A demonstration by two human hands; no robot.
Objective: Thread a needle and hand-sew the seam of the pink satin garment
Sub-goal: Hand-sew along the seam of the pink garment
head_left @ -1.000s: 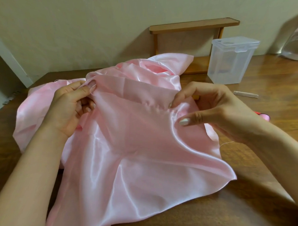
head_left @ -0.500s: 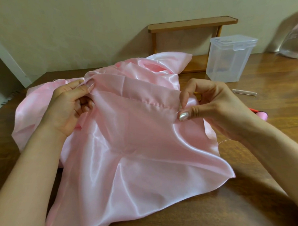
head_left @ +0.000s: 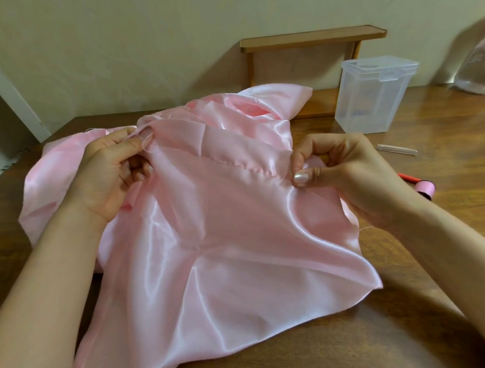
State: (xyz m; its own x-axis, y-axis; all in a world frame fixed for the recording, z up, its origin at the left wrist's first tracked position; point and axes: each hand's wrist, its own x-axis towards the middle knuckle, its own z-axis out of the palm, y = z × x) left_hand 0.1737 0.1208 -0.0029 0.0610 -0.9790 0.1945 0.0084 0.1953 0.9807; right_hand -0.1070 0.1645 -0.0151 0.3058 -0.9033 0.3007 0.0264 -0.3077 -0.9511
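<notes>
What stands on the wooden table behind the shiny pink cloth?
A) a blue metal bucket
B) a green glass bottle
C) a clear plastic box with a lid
C: a clear plastic box with a snap lid stands on the brown wooden table beyond the shiny pink satin cloth.

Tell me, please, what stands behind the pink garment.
A wooden shelf stands against the wall, a clear plastic box beside it. The garment covers part of the shelf's base, so anything there is hidden.
</notes>
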